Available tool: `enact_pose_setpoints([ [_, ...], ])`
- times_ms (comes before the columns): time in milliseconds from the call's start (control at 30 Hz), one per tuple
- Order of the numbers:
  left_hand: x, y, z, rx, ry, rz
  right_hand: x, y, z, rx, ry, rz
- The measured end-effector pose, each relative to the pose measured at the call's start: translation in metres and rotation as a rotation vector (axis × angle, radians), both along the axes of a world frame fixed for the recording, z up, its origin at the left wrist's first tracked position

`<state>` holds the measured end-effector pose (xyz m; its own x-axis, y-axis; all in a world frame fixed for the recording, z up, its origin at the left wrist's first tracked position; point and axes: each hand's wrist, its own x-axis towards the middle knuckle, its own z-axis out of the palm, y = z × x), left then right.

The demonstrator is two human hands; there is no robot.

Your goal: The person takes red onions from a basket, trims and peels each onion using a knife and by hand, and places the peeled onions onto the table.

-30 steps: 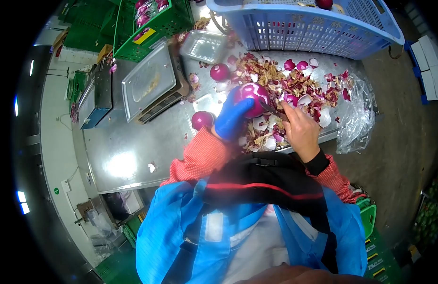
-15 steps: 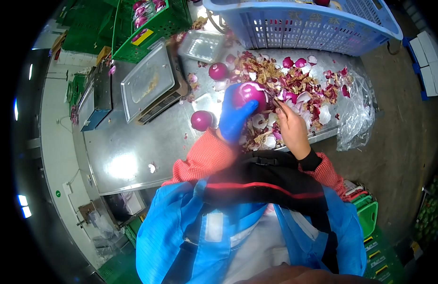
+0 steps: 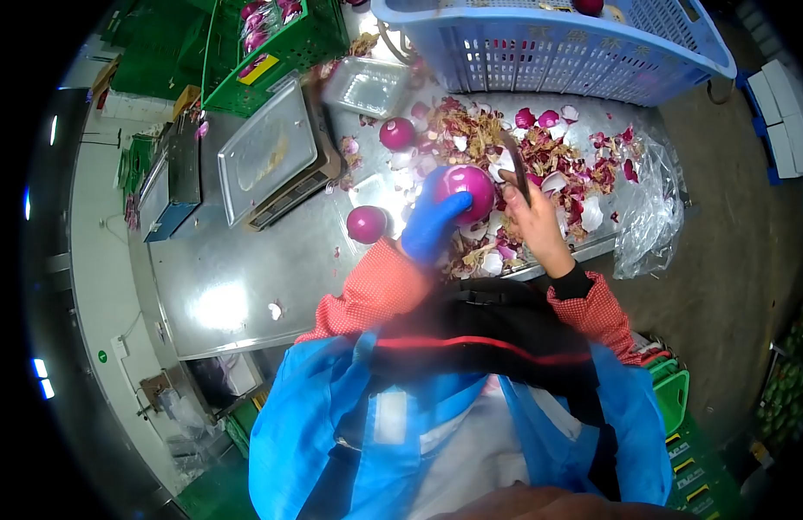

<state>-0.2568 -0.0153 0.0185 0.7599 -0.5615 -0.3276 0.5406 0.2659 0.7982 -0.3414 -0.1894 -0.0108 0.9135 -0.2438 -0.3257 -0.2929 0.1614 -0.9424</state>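
My left hand (image 3: 430, 219), in a blue glove, is closed around a red onion (image 3: 471, 192) with a smooth, glossy purple surface. Just right of it, my bare right hand (image 3: 537, 224) grips a knife (image 3: 518, 166) whose dark, narrow blade points up and away from me. Blade and onion look slightly apart. Two more peeled red onions lie on the metal table to the left: one red onion (image 3: 366, 224) beside my left wrist, another red onion (image 3: 397, 133) farther back. Onion skins (image 3: 553, 147) are heaped beyond and below both hands.
A scale (image 3: 276, 160) and a clear plastic tray (image 3: 368, 87) stand left of the skins. Behind are a green crate (image 3: 276, 61) holding wrapped onions and a blue basket (image 3: 558, 56). Clear plastic film (image 3: 651, 212) hangs over the right edge of the metal table (image 3: 237, 277).
The knife has swung away from the onion, its blade now upright and in plain sight. A loose flap of skin on the onion's top no longer shows. The onion has turned and dropped slightly.
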Motion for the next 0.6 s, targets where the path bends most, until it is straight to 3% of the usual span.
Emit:
enact_pose_setpoints([
  [100, 0.003, 0.003, 0.004, 0.1, -0.096, -0.104, 0.002, 0.002, 0.012, -0.23, -0.129, 0.026],
  [167, 0.004, 0.002, 0.008, 0.144, -0.179, -0.147, 0.003, -0.004, 0.006, -0.215, -0.111, 0.095],
  [267, 0.001, -0.001, 0.019, 0.121, -0.205, -0.118, 0.004, -0.004, 0.011, 0.041, -0.07, 0.119],
  [400, -0.001, -0.006, -0.001, -0.108, -0.063, -0.062, -0.002, 0.012, 0.014, 0.337, -0.062, 0.04],
  [500, -0.001, -0.006, -0.003, -0.142, 0.095, -0.005, -0.009, 0.013, 0.005, -0.148, -0.068, 0.044],
  [600, 0.007, 0.001, 0.004, -0.146, 0.026, -0.02, -0.017, -0.003, 0.033, -0.866, -0.308, 0.063],
])
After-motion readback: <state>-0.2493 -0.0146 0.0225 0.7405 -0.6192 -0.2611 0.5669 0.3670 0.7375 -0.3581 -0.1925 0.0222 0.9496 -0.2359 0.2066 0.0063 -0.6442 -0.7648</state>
